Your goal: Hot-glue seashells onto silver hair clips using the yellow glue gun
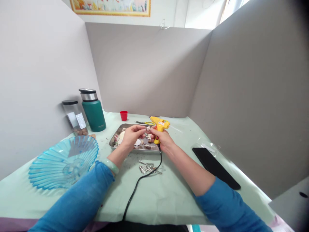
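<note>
My right hand (pixel 164 139) is closed around the handle of a yellow glue gun (pixel 160 123), whose black cord (pixel 142 178) runs down toward the table's front edge. A small speckled shell (pixel 148 128) shows between my two hands, at the fingertips of the right. My left hand (pixel 132 135) has its thumb and fingers pinched together beside that shell; whatever lies in the pinch is too small to make out. Below both hands is a metal tray (pixel 112 141) of assorted shells and stones, partly covered by the hands.
Loose metal pieces (pixel 148 168) lie before the tray. On the left stand a blue glass shell-shaped dish (pixel 48 164), a clear jar (pixel 76 119) and a green bottle (pixel 93 114). Behind are a red cup (pixel 124 116) and yellow-handled pliers (pixel 148 123). A black flat object (pixel 214 167) rests right.
</note>
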The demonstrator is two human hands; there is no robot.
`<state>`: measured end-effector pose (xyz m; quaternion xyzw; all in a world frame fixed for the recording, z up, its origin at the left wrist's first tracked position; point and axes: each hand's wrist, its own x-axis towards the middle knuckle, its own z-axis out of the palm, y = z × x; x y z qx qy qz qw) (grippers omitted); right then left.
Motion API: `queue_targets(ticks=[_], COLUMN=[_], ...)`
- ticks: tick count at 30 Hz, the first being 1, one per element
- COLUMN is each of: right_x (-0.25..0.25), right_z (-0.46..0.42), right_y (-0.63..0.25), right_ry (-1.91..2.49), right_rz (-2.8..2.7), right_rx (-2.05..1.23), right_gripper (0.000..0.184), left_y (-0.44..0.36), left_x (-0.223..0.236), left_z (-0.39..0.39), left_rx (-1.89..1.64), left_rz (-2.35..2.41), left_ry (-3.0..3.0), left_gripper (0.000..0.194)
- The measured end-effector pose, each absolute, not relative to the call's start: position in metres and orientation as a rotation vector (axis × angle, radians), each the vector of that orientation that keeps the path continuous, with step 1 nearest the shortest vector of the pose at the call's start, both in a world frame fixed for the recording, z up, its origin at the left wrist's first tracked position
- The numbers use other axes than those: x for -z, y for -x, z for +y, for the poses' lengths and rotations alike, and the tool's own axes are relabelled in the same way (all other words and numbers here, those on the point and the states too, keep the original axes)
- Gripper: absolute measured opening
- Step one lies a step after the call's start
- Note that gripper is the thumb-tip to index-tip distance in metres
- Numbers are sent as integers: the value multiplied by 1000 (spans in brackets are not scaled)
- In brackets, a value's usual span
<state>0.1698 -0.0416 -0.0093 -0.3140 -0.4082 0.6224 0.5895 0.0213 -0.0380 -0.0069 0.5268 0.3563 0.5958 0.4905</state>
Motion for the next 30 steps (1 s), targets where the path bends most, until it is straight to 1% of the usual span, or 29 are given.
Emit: queue_targets(ticks=[14, 30], right_x=[7, 8], right_z=[-44, -41], right_y=[-169, -170], right_ry=[734, 749], right_rz=[-914, -898], right_rx=[-1443, -1452], right_gripper=[32, 27], left_y=[-23, -24], left_x=[6, 5], left_z=[-40, -40], left_rx=[-1499, -1508], left_rz=[913, 954], left_ry=[-1331, -1348], left_gripper=[23, 26])
